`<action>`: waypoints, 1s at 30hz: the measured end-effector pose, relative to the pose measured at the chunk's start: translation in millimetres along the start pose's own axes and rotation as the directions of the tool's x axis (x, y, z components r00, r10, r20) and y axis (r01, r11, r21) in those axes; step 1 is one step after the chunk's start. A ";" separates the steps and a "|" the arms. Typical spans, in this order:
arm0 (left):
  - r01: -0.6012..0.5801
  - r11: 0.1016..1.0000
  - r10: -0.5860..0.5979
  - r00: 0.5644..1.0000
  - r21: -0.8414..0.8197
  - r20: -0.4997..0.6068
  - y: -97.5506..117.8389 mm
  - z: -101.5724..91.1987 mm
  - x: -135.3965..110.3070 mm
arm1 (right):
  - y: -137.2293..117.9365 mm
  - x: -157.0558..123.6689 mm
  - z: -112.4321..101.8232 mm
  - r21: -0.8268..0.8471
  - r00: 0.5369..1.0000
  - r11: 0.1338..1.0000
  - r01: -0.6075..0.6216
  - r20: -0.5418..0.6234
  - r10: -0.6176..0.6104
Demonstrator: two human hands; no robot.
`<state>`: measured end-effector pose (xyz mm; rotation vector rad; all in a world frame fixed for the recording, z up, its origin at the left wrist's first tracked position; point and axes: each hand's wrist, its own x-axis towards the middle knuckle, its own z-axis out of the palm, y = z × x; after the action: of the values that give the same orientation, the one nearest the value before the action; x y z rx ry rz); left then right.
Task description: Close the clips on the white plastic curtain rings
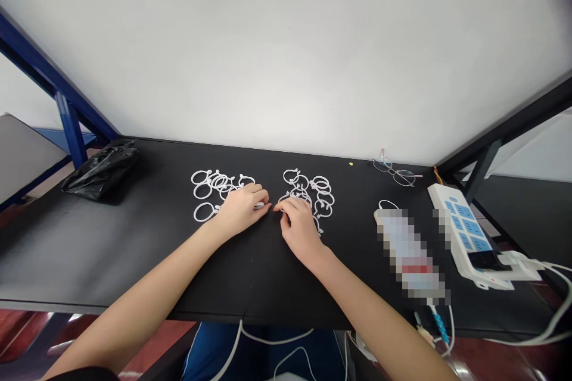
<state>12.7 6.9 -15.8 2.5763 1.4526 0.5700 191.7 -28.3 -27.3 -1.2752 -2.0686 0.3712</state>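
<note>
Two heaps of white plastic rings lie on a black table [134, 250]. The left heap [210, 187] holds several rings, and my left hand [243, 208] rests at its right edge, fingers curled together around a white ring. The right heap [319, 190] lies behind and beside my right hand [299, 226], whose fingers are bent and pinched on a white ring at the heap's near edge. The fingertips of both hands almost meet between the heaps.
A crumpled black plastic bag [100, 171] lies at the far left. A pair of glasses [395, 171] sits near the wall on the right. A white power strip [469, 232] with cables and a blurred-out object [411, 253] occupy the right side.
</note>
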 end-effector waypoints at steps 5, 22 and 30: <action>-0.005 1.000 0.005 1.000 -0.004 -0.002 -1.3 -1.0 0.4 | -5.2 1.9 -6.8 0.022 0.982 1.000 -0.012 -0.187 0.016; 0.017 0.999 -0.018 1.000 0.030 0.024 -6.2 -6.5 0.3 | 8.9 17.7 -29.7 0.597 0.735 0.801 0.034 -0.558 0.385; 0.039 0.998 -0.040 0.999 0.043 0.028 -3.3 -7.8 -0.7 | 1.9 16.1 -25.8 0.644 0.770 0.765 0.035 -0.505 0.390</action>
<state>6.8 7.5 -9.7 2.5697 1.5189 0.5001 205.5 -16.0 -3.1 -0.9964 -1.1023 0.5813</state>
